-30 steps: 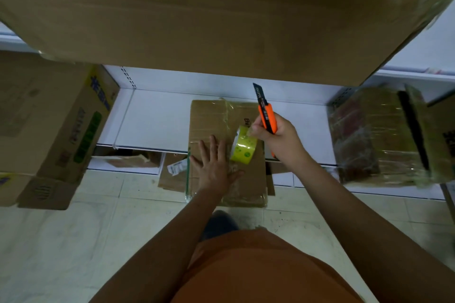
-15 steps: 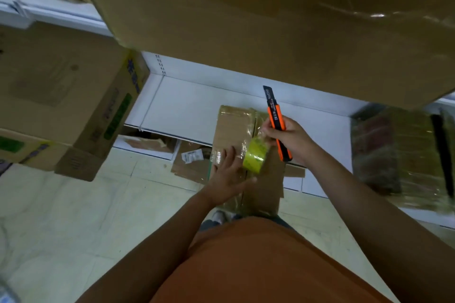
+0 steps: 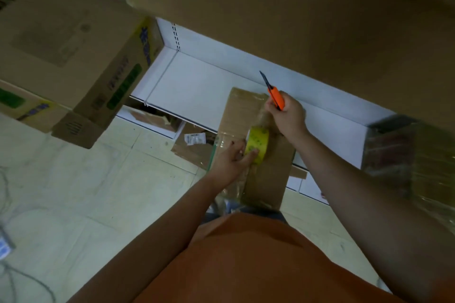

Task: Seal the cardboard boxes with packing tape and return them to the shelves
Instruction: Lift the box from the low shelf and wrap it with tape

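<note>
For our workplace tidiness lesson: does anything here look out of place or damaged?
Yes. Torn cardboard scraps and a crumpled white label lie on the floor beneath the white shelf, left of the box being taped.

Pale tiled floor point(image 3: 81, 187) below white metal shelving point(image 3: 202, 86) — dim, even light, loose cables point(image 3: 14, 275) at the left edge, cardboard scraps point(image 3: 189, 152) under the lowest shelf.
</note>
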`<state>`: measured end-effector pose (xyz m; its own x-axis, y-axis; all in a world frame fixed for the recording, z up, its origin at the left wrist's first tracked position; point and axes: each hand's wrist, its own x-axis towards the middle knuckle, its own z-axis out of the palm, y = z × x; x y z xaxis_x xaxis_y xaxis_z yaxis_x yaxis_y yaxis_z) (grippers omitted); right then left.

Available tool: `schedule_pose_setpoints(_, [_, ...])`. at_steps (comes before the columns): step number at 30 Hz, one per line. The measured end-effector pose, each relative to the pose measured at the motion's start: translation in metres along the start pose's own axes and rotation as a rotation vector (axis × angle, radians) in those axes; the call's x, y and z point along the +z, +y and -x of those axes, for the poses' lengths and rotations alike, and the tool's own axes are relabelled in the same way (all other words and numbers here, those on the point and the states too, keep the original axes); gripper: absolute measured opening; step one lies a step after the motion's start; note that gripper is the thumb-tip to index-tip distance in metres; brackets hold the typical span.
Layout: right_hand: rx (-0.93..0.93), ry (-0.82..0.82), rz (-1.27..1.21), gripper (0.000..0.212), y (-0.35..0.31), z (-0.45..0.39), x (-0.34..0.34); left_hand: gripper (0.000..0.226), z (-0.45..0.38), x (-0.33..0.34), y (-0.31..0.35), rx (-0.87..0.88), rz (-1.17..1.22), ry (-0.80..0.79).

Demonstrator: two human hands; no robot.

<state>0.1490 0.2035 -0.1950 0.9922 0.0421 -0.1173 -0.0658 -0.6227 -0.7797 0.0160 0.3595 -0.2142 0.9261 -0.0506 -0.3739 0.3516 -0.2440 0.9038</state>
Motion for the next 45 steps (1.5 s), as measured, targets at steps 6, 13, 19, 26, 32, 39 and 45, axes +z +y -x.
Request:
schedule_pose_setpoints(6, [-0.048, 0.095, 0.135, 0.004, 0.006, -0.005, 0.010, 0.031, -0.005, -0.004, 0.019, -0.023, -0.014, 0.048])
schedule_pose_setpoints(13, [-0.154, -0.052, 0.301, 0.022, 0.022, -0.023, 0.001, 0.015, -0.003, 0.015, 0.015, -0.042, -0.009, -0.068])
schedule_pose_setpoints(19, [-0.107, -0.141, 0.206, 0.006, 0.005, -0.049, -0.012, 0.011, -0.021, 0.009, 0.030, -0.023, 0.079, -0.031])
schedule_pose_setpoints(26, [-0.063, -0.027, 0.250, 0.017, 0.009, -0.038, -0.014, 0.011, -0.016, 0.012, 0.029, -0.004, 0.105, -0.098])
schedule_pose_setpoints(32, [-0.165, 0.004, 0.286, 0.016, 0.003, -0.024, -0.005, 0.009, -0.006, 0.009, 0.022, -0.040, 0.167, -0.079])
schedule_pose_setpoints(39, [-0.172, 0.004, 0.324, 0.019, -0.001, -0.030, -0.001, 0.010, -0.008, 0.002, 0.029, 0.011, 0.160, -0.044])
schedule_pose_setpoints(45, [-0.049, -0.143, 0.532, 0.012, -0.004, -0.053, 0.008, 0.005, -0.019, 0.000, 0.029, -0.001, 0.152, -0.042])
